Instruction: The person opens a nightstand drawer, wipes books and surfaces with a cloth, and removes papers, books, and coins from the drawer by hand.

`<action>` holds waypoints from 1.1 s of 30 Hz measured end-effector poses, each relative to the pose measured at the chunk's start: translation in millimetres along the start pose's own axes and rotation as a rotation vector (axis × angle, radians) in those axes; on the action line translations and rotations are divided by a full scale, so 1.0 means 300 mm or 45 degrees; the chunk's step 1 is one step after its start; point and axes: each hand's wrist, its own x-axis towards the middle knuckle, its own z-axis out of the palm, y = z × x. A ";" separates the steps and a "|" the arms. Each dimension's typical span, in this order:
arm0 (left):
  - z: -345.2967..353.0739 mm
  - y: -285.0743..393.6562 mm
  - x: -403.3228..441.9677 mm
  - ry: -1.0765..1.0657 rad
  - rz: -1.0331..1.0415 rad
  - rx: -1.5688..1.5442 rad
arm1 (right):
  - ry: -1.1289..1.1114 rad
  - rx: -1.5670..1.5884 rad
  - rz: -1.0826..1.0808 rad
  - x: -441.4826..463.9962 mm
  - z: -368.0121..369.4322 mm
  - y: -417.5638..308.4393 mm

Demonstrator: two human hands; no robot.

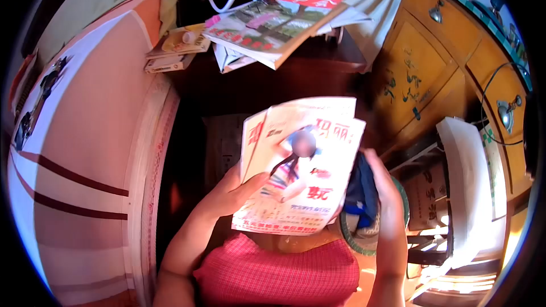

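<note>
Two or more magazines (301, 176) with pale covers and red and dark print are held up in front of my chest, slightly fanned. My left hand (244, 187) grips their left edge, thumb on the front cover. On the right, my right hand (381, 179) is beside the magazines' right edge, its fingers partly hidden behind them and near a dark blue cloth (362, 190). Whether it holds the magazines or the cloth is unclear. Below that cloth is a round basket (405, 210) with a green rim.
A stack of magazines (273, 23) lies on a dark table (341, 59) ahead, with small books (179, 48) to its left. A yellow cabinet (424, 57) stands at the right, above a white padded item (469, 187). A pink surface (91, 131) fills the left.
</note>
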 end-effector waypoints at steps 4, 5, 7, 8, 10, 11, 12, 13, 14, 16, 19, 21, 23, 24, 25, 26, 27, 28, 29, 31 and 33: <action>0.043 0.129 0.118 0.001 0.093 -0.479 | 0.024 -0.569 -0.192 -0.156 0.016 -0.021; 0.042 0.180 0.136 -0.007 -0.015 -0.460 | 0.105 -0.758 -0.130 -0.184 0.046 -0.044; 0.050 0.265 0.193 -0.040 0.119 -0.483 | -0.050 -0.635 -0.257 -0.188 0.147 -0.138; 0.032 0.308 0.218 0.023 0.156 -0.333 | -0.049 -0.652 -0.343 -0.177 0.171 -0.173; -0.003 0.399 0.248 0.152 0.219 -0.265 | -0.031 -0.667 -0.505 -0.136 0.231 -0.240; -0.023 0.435 0.256 0.215 0.253 -0.346 | -0.016 -0.668 -0.587 -0.099 0.271 -0.279; -0.068 0.429 0.264 0.432 0.301 -0.022 | -0.016 -0.648 -0.624 -0.054 0.308 -0.318; -0.083 0.434 0.263 0.553 0.523 0.172 | -0.017 -0.629 -0.664 -0.006 0.341 -0.360; -0.134 0.424 0.268 0.602 0.781 0.664 | -0.046 -0.627 -0.675 0.053 0.364 -0.395; -0.133 0.423 0.260 0.486 1.020 0.940 | -0.121 -0.758 -0.640 0.155 0.409 -0.478; -0.113 0.395 0.320 0.402 0.981 1.546 | -0.070 -1.100 -0.691 0.221 0.523 -0.543; -0.143 0.372 0.373 0.475 0.957 1.426 | 0.017 -0.892 -0.663 0.300 0.526 -0.531; -0.172 0.360 0.406 0.591 0.984 1.470 | 0.060 -0.808 -0.670 0.312 0.490 -0.520; -0.182 0.362 0.423 0.593 1.036 1.515 | 0.066 -0.809 -0.655 0.291 0.471 -0.505; -0.192 0.369 0.435 0.560 0.888 1.647 | -0.094 -0.741 -0.570 0.247 0.452 -0.480; -0.211 0.356 0.463 0.583 0.872 1.750 | -0.251 -0.667 -0.482 0.205 0.431 -0.452; -0.233 0.343 0.495 0.605 0.855 1.854 | -0.264 -0.618 -0.402 0.175 0.413 -0.425; -0.251 0.331 0.520 0.548 0.699 1.870 | -0.247 -0.604 -0.363 0.166 0.387 -0.386; -0.268 0.319 0.534 0.546 0.688 1.867 | -0.232 -0.591 -0.332 0.162 0.361 -0.349; -0.293 0.297 0.548 0.462 0.822 1.800 | -0.188 -0.589 -0.207 0.147 0.321 -0.292; -0.293 0.280 0.535 0.550 0.887 1.668 | -0.142 -0.574 -0.227 0.151 0.292 -0.243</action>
